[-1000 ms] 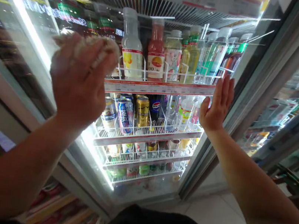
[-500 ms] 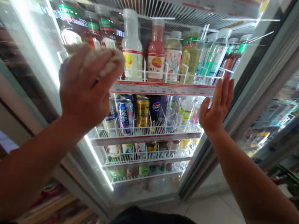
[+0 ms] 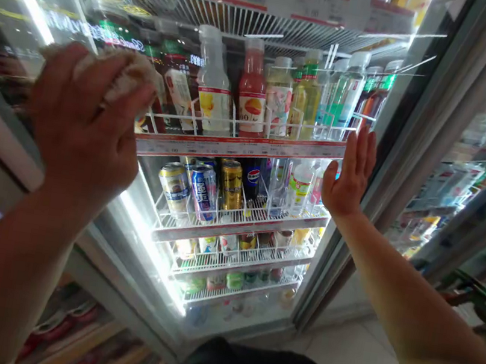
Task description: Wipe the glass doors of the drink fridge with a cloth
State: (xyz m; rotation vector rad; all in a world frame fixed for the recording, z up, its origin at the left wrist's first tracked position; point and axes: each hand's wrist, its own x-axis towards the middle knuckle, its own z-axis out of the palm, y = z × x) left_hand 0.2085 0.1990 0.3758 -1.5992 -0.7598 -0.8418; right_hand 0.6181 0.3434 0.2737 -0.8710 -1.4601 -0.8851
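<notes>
My left hand [image 3: 83, 121] is closed around a crumpled, light beige cloth [image 3: 131, 75], raised at the left of the glass door [image 3: 222, 319] of a drinks fridge. Part of the cloth is hidden by the fingers. On the right, my right hand [image 3: 350, 176] lies flat with its fingers stretched upward, near the door's right-hand frame [image 3: 371, 207]; it seems to rest against the glass and holds nothing. Behind the glass, a clear bottle with a yellow fruit label [image 3: 214, 92] and a red bottle [image 3: 252, 95] stand on the shelf between the hands.
Lower shelves hold cans such as a gold can [image 3: 231, 185] and a blue can [image 3: 203, 193]. A bright light strip [image 3: 144, 231] runs down the left side. At the right is another stocked fridge [image 3: 469, 161]; pale floor [image 3: 363, 358] shows below.
My left hand has moved left with the cloth, uncovering more of the bottles and a can behind it. My right hand has stayed nearly in place.
</notes>
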